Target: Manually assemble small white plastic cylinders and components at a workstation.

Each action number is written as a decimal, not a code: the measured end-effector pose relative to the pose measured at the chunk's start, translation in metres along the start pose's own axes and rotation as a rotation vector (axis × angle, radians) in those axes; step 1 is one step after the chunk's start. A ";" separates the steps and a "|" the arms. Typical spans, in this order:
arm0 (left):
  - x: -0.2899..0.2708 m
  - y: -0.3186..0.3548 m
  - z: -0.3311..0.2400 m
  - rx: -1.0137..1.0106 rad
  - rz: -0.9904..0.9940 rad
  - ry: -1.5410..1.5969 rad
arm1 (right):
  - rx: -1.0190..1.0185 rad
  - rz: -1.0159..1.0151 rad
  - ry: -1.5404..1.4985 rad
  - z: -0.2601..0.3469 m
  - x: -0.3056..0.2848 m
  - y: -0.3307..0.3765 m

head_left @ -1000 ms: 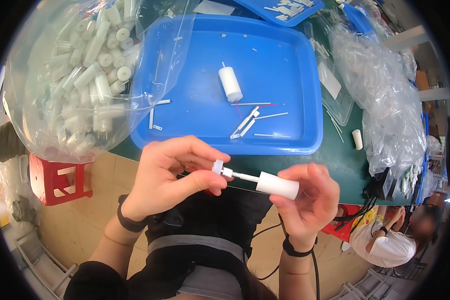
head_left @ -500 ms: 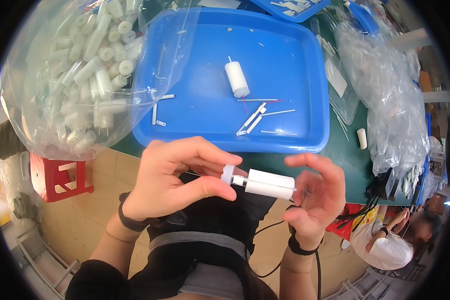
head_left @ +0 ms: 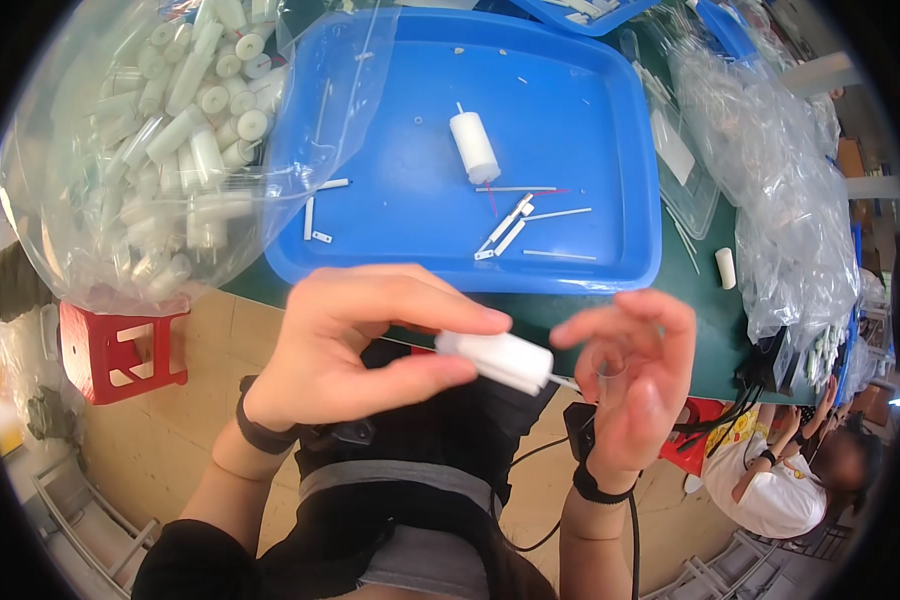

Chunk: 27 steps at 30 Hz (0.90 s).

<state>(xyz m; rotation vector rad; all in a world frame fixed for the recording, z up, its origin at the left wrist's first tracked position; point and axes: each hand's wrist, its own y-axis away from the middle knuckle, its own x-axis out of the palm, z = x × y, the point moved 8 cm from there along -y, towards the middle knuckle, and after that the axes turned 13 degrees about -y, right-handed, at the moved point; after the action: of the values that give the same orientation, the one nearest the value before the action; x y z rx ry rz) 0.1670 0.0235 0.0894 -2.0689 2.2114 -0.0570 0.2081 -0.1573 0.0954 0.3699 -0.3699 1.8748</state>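
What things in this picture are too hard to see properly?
All in the head view:
White cylinder: one end is blurred and partly covered by the left hand.
Thin rod: too blurred to tell whether the right hand touches it.
Clear bag: the white tubes in front hide whatever lies deeper.
Upper blue tray: cut off by the top edge.
Tiny specks: too small to identify.

no words, labels, brands, numbers or signs can be read, whether on the blue tray, the held white cylinder, the white sheet or the clear bag.
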 end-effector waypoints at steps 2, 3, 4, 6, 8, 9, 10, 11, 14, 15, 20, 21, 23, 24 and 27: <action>-0.006 0.003 0.006 -0.018 -0.096 0.138 | 0.030 0.022 0.006 -0.002 0.002 -0.001; -0.003 0.002 0.008 -0.029 -0.054 0.159 | -0.027 0.051 0.073 -0.003 0.001 0.001; -0.001 0.003 0.010 -0.040 -0.013 0.181 | -0.084 0.080 0.139 -0.008 0.001 0.003; 0.001 0.003 0.012 -0.054 0.027 0.196 | -0.116 0.150 0.180 -0.009 0.006 0.004; 0.000 0.003 0.013 -0.060 0.023 0.185 | -0.160 0.216 0.226 -0.008 0.012 0.005; -0.001 0.002 0.012 -0.035 -0.019 0.198 | -0.170 0.244 0.248 -0.008 0.015 0.005; 0.001 0.000 0.010 -0.010 -0.061 0.210 | -0.180 0.271 0.269 -0.007 0.018 0.005; 0.000 0.000 0.009 0.015 -0.102 0.223 | -0.168 0.295 0.286 -0.006 0.023 0.006; 0.000 0.001 0.012 0.049 -0.071 0.105 | -0.184 0.296 0.284 -0.006 0.027 0.003; -0.001 0.002 0.013 0.017 -0.094 0.089 | -0.178 0.290 0.264 -0.006 0.027 0.001; 0.006 0.004 0.014 -0.080 -0.135 0.151 | -0.120 0.127 0.115 0.000 0.020 -0.004; 0.005 0.004 0.013 -0.067 -0.139 0.124 | -0.118 0.054 0.077 0.001 0.015 -0.004; 0.003 0.006 0.012 -0.041 -0.149 0.072 | -0.188 0.117 0.177 0.008 0.013 -0.004; 0.002 0.006 0.010 -0.002 -0.139 0.058 | -0.220 0.179 0.248 0.010 0.012 -0.004; 0.000 0.007 0.006 0.085 -0.112 -0.012 | -0.341 0.149 0.302 0.016 0.015 -0.011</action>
<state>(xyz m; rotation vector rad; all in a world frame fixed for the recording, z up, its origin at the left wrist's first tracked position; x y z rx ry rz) 0.1609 0.0240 0.0827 -2.1393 2.0469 -0.1460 0.2152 -0.1476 0.1168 -0.1739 -0.5097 1.9318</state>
